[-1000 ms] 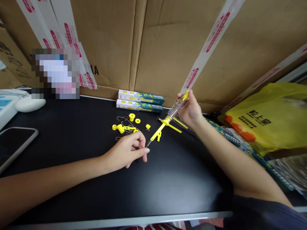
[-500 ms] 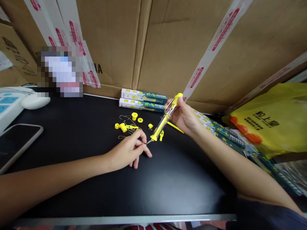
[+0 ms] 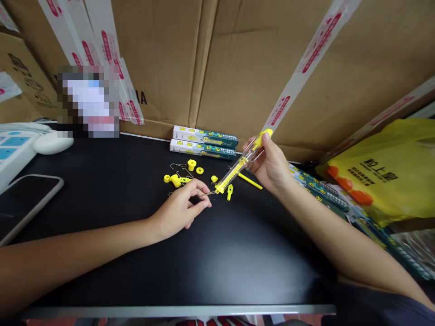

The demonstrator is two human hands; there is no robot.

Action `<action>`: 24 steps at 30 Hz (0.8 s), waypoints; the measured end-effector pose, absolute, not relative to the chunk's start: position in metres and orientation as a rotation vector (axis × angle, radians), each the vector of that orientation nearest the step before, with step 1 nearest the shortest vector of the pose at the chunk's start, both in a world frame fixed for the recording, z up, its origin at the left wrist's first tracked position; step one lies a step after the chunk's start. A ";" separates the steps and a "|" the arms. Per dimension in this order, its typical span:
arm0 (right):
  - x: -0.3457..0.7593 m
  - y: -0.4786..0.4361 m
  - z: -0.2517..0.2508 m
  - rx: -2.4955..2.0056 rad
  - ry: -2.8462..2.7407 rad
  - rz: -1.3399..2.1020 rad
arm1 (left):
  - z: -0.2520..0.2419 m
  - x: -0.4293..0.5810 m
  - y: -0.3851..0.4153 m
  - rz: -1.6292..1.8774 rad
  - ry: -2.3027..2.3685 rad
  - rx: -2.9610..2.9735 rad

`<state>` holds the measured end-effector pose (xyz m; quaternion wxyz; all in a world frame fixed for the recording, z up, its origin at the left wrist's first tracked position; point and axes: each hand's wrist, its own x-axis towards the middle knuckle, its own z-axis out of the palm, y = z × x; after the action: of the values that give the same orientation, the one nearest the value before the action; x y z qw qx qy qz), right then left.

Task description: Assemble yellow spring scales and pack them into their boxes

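In the head view I see the clear tube (image 3: 234, 173) slanting near mid-table. The right hand (image 3: 271, 164) grips its yellow-capped end toward two o'clock; the left hand (image 3: 185, 203), toward eight, pinches a thin wire (image 3: 212, 193). Should that pinch slip, the jolted tube could scatter yellow parts (image 3: 191, 165) at nine o'clock.

The left hand (image 3: 181, 206) is bent inward, thumb (image 3: 197, 210) close to curled fingers (image 3: 200, 185), forearm (image 3: 102, 240) slanting gently upward. The right hand (image 3: 272, 170) is raised, its partly hidden fingers seemingly curled.
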<state>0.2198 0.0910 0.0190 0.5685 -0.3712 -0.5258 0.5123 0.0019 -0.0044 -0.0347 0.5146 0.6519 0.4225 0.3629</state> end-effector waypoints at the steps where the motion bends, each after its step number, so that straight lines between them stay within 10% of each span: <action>1: 0.219 0.089 0.020 -0.875 -1.244 1.198 | -0.035 0.002 -0.004 0.882 1.025 1.562; 24: 0.209 0.063 0.027 -0.845 -1.305 1.036 | -0.033 0.005 -0.006 0.925 1.061 1.636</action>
<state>0.2093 0.0626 0.0268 0.5945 -0.3636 -0.5617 0.4460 0.0052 -0.0059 -0.0329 0.4723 0.6681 0.4333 0.3779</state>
